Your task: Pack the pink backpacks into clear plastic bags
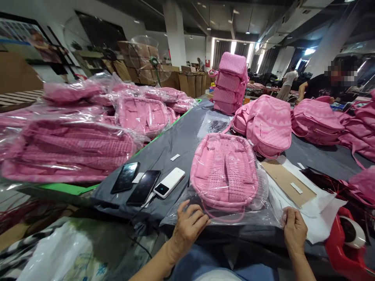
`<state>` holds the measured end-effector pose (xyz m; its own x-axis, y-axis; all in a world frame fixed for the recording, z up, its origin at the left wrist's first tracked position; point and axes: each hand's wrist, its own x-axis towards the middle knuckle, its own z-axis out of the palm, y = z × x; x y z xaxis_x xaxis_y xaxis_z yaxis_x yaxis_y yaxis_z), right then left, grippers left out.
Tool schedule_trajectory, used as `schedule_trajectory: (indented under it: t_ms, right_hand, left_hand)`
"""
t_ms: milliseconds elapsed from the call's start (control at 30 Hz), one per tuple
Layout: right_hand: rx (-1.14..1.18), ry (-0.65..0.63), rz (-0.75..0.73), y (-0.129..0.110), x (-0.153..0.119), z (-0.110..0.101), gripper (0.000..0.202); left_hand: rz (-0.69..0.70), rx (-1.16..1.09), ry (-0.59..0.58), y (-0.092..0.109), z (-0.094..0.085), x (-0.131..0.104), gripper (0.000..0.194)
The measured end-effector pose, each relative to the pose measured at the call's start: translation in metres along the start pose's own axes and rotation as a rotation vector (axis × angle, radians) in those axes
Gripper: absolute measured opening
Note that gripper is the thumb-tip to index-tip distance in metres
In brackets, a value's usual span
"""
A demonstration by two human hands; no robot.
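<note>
Near edge of grey-covered table (183,136): left hand (190,223) on clear bag (259,217), fingers half-curled, can't tell if gripping; right hand (294,228) pinches bag's right corner, pink backpack (225,171) lying inside. Two phones (144,188), white power bank (170,182) by near-left corner; backpack stack (230,82) toward far end. Beyond: fan (154,60), cartons (191,84), pillar (174,35).

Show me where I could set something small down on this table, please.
Bare dark tablecloth shows between the small white slip and the flat clear packet; a smaller patch lies between another slip and the pink backpack behind it. The front is crowded: left hand and right hand touch the plastic-bagged backpack.
</note>
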<state>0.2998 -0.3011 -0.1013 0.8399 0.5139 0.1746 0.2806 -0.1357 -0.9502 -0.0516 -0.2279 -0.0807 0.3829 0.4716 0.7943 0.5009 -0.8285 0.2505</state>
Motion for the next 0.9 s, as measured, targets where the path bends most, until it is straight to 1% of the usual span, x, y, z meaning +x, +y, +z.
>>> schedule_trajectory:
  t_ms: [67, 133, 233, 333, 367, 400, 467, 533, 633, 700, 767, 833, 900]
  right_hand:
    - [0.041, -0.019, 0.016, 0.0, 0.0, 0.0, 0.086]
    - [0.089, -0.028, 0.035, 0.001, 0.0, 0.0, 0.084]
    - [0.101, 0.016, 0.007, 0.004, -0.001, -0.002, 0.083]
    - [-0.001, 0.069, -0.08, 0.009, -0.005, -0.006, 0.081]
    - [-0.035, 0.079, -0.094, 0.011, -0.005, -0.007, 0.081]
    - [-0.055, 0.086, -0.1, 0.013, -0.005, -0.009, 0.081]
    - [-0.071, 0.076, -0.097, 0.015, -0.003, -0.011, 0.082]
    - [-0.086, 0.029, -0.083, 0.014, 0.001, -0.012, 0.082]
    - [-0.115, -0.082, -0.012, 0.006, 0.01, -0.005, 0.088]
    - [-0.061, -0.175, 0.088, 0.0, 0.016, 0.003, 0.091]
    - [0.039, -0.244, 0.199, -0.006, 0.021, 0.01, 0.089]
    - [0.11, -0.263, 0.275, -0.01, 0.027, 0.011, 0.087]
    - [0.129, -0.254, 0.299, -0.013, 0.031, 0.002, 0.086]
  left_hand:
    - [-0.033, -0.02, -0.01, 0.0, -0.002, 0.003, 0.019]
    - [-0.034, -0.017, -0.012, 0.0, -0.001, 0.008, 0.02]
    - [0.071, 0.019, -0.023, -0.008, 0.003, 0.021, 0.021]
    - [0.216, 0.055, -0.098, -0.022, 0.007, 0.039, 0.023]
    - [0.231, 0.039, -0.144, -0.027, 0.008, 0.045, 0.023]
    - [0.219, 0.007, -0.202, -0.033, 0.008, 0.049, 0.024]
    - [0.121, -0.097, -0.343, -0.043, 0.008, 0.054, 0.026]
    - [-0.022, -0.206, -0.487, -0.051, 0.01, 0.055, 0.03]
    - [-0.19, -0.323, -0.628, -0.06, 0.014, 0.052, 0.037]
    - [-0.279, -0.37, -0.691, -0.062, 0.017, 0.052, 0.037]
    - [-0.348, -0.403, -0.735, -0.063, 0.019, 0.054, 0.036]
    - [-0.387, -0.431, -0.763, -0.062, 0.018, 0.057, 0.036]
    - [-0.416, -0.457, -0.776, -0.062, 0.017, 0.059, 0.037]
